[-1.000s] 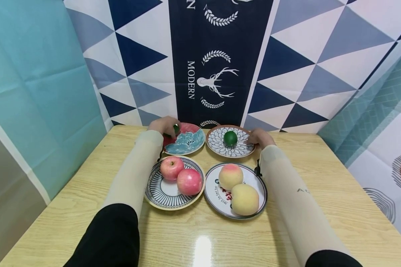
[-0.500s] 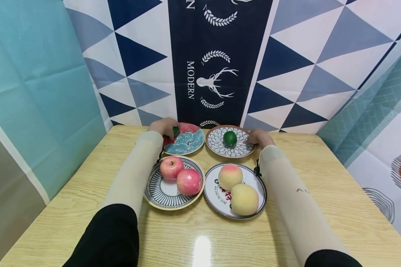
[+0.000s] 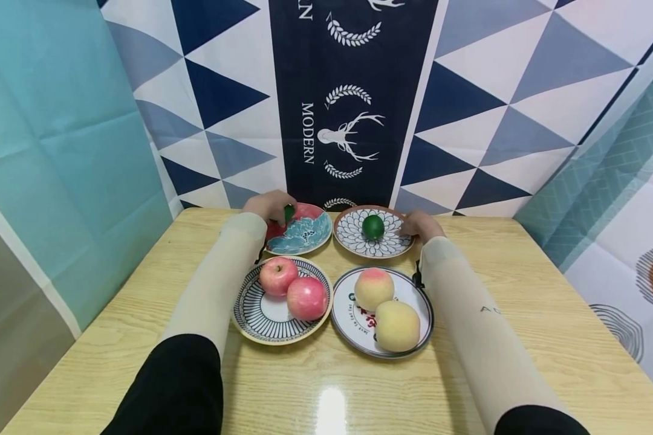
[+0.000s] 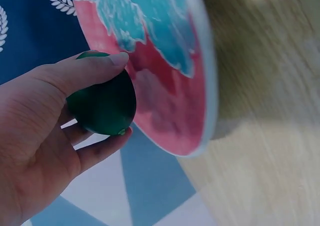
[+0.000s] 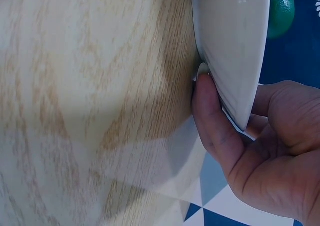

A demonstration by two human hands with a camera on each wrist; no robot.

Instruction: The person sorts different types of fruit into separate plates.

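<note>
In the left wrist view my left hand (image 4: 50, 106) grips a dark green lime (image 4: 102, 103) between thumb and fingers, close over the red and blue flower plate (image 3: 303, 232). My right hand (image 3: 424, 226) pinches the rim of the brown-edged petal-patterned plate (image 3: 354, 241) at its right side. In the right wrist view the fingers (image 5: 215, 116) grasp the edge of this plate (image 5: 232, 41) from both faces. Another green lime (image 3: 373, 227) sits on the petal plate.
Nearer me, a striped bowl (image 3: 250, 326) holds two red apples (image 3: 307, 298). Beside it a white, dark-rimmed plate (image 3: 354, 335) bears two peaches (image 3: 397, 326). A patterned cloth (image 3: 337, 121) hangs behind the wooden table (image 3: 272, 386).
The head view has shifted slightly. Both hands keep their places, the left still holding its lime and the right at the petal plate's rim.
</note>
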